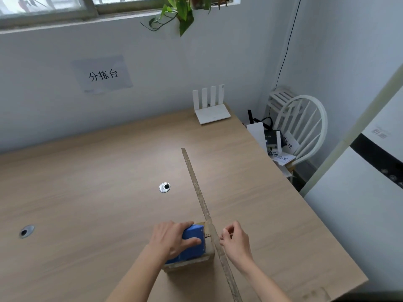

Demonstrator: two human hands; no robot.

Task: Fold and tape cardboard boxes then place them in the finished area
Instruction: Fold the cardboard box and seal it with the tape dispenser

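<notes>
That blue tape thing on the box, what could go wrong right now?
The left hand presses the blue tape dispenser onto the small cardboard box near the table edge, so the box might slide. The right hand pinches at the box's side; the tape could wrinkle or stick crooked.

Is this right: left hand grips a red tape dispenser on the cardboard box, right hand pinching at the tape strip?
Not quite. The head view shows the tape dispenser is blue, not red. Otherwise right: the left hand grips it on the cardboard box, the right hand pinching at the tape strip.
</notes>
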